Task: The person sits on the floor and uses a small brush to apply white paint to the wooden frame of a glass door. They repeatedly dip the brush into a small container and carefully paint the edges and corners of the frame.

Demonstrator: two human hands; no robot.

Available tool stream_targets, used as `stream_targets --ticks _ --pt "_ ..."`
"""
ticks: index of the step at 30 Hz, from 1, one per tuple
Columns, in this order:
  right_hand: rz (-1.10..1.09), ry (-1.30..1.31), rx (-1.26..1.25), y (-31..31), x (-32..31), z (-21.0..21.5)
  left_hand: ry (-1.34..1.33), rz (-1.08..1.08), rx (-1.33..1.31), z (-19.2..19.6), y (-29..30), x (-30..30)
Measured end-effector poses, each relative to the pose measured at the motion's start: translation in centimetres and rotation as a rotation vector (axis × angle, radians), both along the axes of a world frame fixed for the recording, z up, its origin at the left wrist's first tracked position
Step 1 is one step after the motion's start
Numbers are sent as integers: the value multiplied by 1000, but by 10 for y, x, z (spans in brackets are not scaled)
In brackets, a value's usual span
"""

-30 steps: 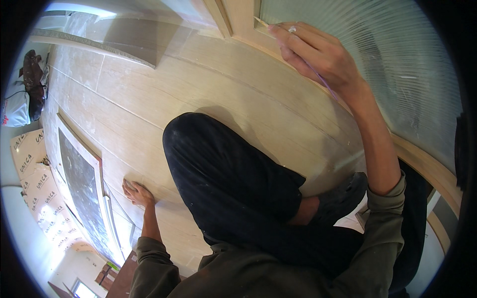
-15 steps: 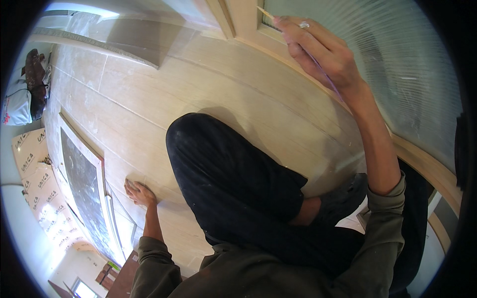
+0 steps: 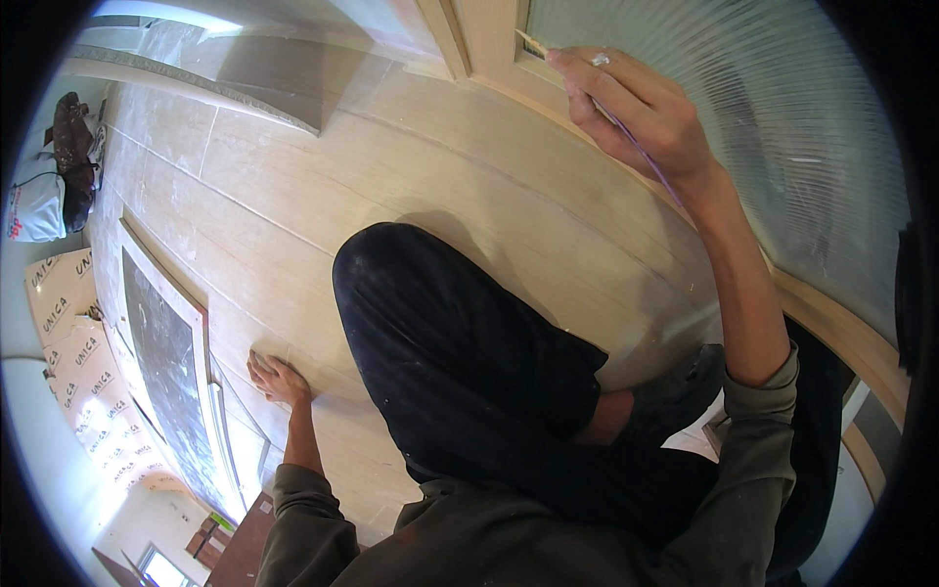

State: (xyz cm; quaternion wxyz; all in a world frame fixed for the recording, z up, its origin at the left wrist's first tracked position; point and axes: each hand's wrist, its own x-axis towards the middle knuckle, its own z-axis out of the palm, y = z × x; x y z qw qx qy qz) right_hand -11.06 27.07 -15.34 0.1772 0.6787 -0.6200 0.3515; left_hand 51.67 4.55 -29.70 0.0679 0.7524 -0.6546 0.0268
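In my right hand [image 3: 650,117] I pinch a thin paintbrush [image 3: 638,147] with a purple handle. Its pale tip points up and left, by the corner where a light wooden door frame [image 3: 494,44] meets a ribbed glass panel [image 3: 782,127]. I cannot tell whether the tip touches the wood. A white smear shows on that hand's finger. My left hand [image 3: 279,380] lies on the tiled floor [image 3: 264,176] with its fingers stretched out, near a framed dark panel. A greyish patch shows by its fingertips, too small to name.
A dark, dusty panel with a pale frame [image 3: 202,338] lies at the left. Beyond it are printed cardboard sheets [image 3: 73,333], a white bag [image 3: 39,210] and brown dusty things [image 3: 73,147]. A thin-edged board [image 3: 196,83] stands at the far left. My bent knee [image 3: 391,274] fills the middle.
My right hand and the paintbrush have shifted slightly nearer along the wooden frame. My left hand stays on the floor, and the view has moved a little.
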Motion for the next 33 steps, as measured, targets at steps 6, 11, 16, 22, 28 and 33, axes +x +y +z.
stream_targets --ticks 6,11,16,22,28,33 --pt "-14 28 -142 -7 -2 -1 -2 -1 -6 1 1 0" --pt "9 2 -208 -7 -5 -1 -4 8 0 0 0 -1" --pt "1 7 -129 -6 -3 -1 -5 2 -1 2 1 -2" --pt "-2 -4 -72 -2 -3 -3 -12 7 -8 1 0 -2" --pt "-19 1 -103 -6 1 0 -8 7 -17 1 3 -1" --pt "-34 -129 67 8 10 16 -18 12 -22 2 2 -5"
